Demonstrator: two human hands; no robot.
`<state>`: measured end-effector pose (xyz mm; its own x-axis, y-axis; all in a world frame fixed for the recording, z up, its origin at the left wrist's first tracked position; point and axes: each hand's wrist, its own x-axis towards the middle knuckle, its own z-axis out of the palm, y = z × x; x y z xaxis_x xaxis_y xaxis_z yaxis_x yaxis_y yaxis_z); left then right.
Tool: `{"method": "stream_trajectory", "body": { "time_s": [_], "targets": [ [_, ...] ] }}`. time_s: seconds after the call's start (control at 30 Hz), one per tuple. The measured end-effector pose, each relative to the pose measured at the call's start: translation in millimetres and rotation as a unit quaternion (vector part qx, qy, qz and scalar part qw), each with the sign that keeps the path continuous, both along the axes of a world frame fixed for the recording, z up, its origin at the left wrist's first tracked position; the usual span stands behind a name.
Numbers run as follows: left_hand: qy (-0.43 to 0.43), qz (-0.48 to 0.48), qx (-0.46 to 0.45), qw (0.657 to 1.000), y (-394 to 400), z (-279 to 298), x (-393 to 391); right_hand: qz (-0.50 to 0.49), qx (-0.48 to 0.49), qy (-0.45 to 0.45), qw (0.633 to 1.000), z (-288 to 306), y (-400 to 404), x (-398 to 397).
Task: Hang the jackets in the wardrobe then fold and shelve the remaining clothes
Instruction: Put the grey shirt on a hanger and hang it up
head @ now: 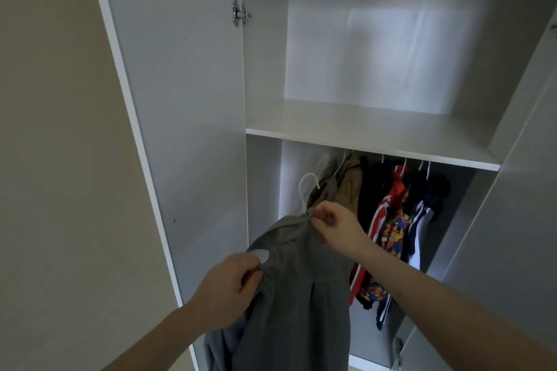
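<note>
The grey jacket [289, 280] hangs low in the middle of the frame, on a white hanger [306, 190] whose hook is free, below the rail and not yet on it. The left hand [226, 289] has a closed grip on the shoulder cloth, and the right hand [337, 227] pinches the collar. If the cloth slides, the jacket may slip off the hanger, or the hook may catch the beige garment [346, 187] just beside it.

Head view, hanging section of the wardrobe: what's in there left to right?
White hanger hook of the grey jacket → khaki garment → black garment → red striped jacket → navy and white jacket.
</note>
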<state>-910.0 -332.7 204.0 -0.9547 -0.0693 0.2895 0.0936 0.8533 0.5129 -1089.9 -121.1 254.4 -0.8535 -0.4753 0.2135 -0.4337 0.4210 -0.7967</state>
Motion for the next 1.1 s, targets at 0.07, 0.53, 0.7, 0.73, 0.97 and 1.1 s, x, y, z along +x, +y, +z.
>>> {"method": "stream_trajectory", "body": {
  "time_s": [0.07,0.53,0.7,0.73,0.97,1.1],
  "targets": [
    [0.015,-0.017,0.009,1.000,-17.1,-2.9,-15.1,0.009,-0.013,-0.012,1.000,-3.4,-14.8,-13.4],
    [0.014,0.073,0.090,0.993,-71.8,-28.1,-91.5,-0.032,-0.047,-0.052,0.997,-37.5,-125.4,-99.4],
    [0.005,0.120,0.099,0.988,-72.0,-40.6,-126.1,-0.007,-0.012,-0.040,0.999,-55.1,-127.5,-136.8],
    [0.003,0.128,0.099,0.987,-71.7,-42.2,-134.3,-0.001,0.002,-0.038,0.999,-58.5,-123.9,-145.9],
    [-0.005,0.196,0.109,0.975,-66.6,-48.1,-190.8,0.061,0.198,0.002,0.978,-85.7,-78.0,-224.7],
    [-0.011,0.226,0.116,0.967,-61.2,-57.9,-210.4,0.091,0.301,0.004,0.949,-99.3,-72.7,-263.1]
  ]
}}
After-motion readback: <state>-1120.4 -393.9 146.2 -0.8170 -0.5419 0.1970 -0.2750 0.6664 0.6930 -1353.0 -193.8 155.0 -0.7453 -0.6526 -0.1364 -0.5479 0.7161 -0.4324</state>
